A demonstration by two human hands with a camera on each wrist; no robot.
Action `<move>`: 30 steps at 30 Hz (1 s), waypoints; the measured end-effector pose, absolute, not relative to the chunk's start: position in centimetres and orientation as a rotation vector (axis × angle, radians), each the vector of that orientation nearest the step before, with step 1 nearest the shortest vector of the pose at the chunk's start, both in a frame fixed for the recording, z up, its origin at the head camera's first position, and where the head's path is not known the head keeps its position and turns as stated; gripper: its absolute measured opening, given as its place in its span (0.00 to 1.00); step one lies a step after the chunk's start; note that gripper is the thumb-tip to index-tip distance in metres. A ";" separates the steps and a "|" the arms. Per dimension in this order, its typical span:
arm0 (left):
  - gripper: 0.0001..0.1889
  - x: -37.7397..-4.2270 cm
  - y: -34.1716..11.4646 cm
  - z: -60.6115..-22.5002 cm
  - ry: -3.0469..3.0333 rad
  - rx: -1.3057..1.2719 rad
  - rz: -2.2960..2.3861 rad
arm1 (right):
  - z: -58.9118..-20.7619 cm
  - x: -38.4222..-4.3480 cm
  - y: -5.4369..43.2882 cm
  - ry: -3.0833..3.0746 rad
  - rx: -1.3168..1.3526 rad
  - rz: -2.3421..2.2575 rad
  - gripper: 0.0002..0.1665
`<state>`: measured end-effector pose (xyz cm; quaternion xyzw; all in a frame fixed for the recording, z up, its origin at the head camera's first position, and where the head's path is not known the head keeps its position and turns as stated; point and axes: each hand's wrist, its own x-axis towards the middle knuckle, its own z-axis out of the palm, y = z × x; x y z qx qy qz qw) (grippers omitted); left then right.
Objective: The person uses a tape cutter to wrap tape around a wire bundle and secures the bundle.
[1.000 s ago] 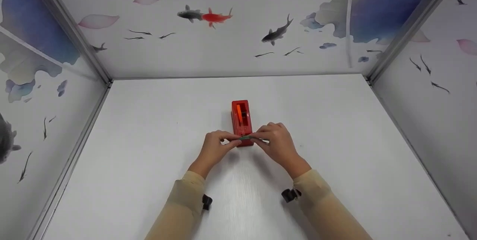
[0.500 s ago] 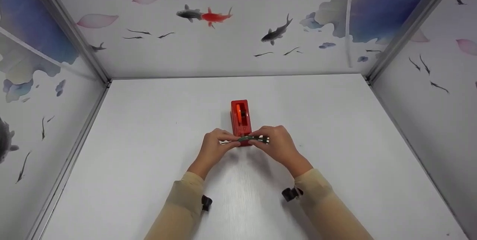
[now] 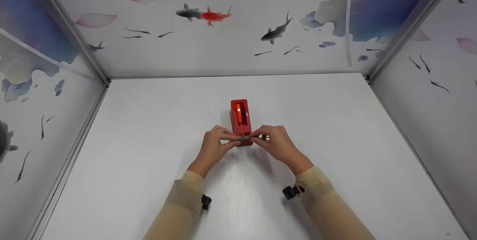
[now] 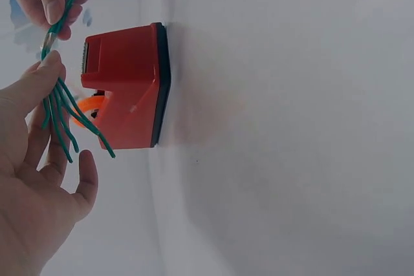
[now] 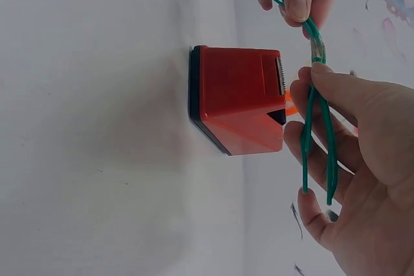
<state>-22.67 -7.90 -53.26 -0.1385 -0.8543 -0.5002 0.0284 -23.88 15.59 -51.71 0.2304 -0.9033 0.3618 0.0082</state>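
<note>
Both hands hold one bundle of green wires [image 3: 245, 138] above the near end of a red tape dispenser [image 3: 244, 129]. My left hand [image 3: 214, 145] pinches the bundle between thumb and fingers, and several loose wire ends fan out past its fingertips in the left wrist view. On the other side of the middle, my right hand [image 3: 277, 141] pinches it too, with wires hanging across its fingers. A short band of clear, shiny tape [image 5: 317, 50] wraps the bundle between the two hands. Inside the dispenser is an orange roll [image 3: 239, 114]. The fingertips cover part of the wires.
The dispenser stands on a white table [image 3: 156, 120]. Printed white panels with fish and blue shapes enclose the table at the back [image 3: 238, 53] and both sides. Small black devices are strapped at both sleeved wrists.
The hands stay over the dispenser. More of the wires beyond the right fingers came into sight half a second ago; now those fingers cover more of them again.
</note>
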 end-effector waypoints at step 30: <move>0.08 -22.7 -8.0 -53.3 -2.608 -0.425 -1.506 | -51.8 -24.0 15.5 -2.745 0.918 0.946 0.12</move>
